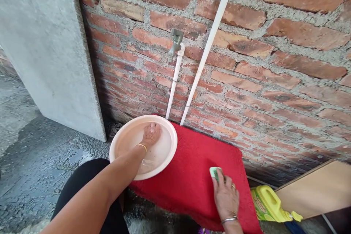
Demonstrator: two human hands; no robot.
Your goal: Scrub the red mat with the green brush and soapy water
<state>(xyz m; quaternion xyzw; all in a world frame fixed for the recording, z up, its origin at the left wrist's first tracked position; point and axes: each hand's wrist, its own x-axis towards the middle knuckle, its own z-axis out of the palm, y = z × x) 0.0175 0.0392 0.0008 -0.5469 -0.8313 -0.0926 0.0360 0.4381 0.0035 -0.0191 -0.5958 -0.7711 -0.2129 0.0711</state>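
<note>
A pale pink plastic basin (115, 150) holds shallow, cloudy water. My left hand (151, 134) reaches into it, back of the hand upward and a thin yellow bangle at the wrist. The ends of its bent fingers are hidden, and no object shows in it. Under the basin and to its right spreads a red, fuzzy cloth (189, 164). My right hand (227, 196), with a ring and a silver bangle, is closed on a small green-and-white block (214, 173) that rests against the cloth. The fingers cover most of the block.
A brick wall (246, 91) rises behind the cloth, with white pipes (203, 58) and a tap (175, 45). On the left leans a grey slab (60, 55) above wet concrete floor (71, 157). A yellow jug (268, 203) and a tan board (315, 190) are at right.
</note>
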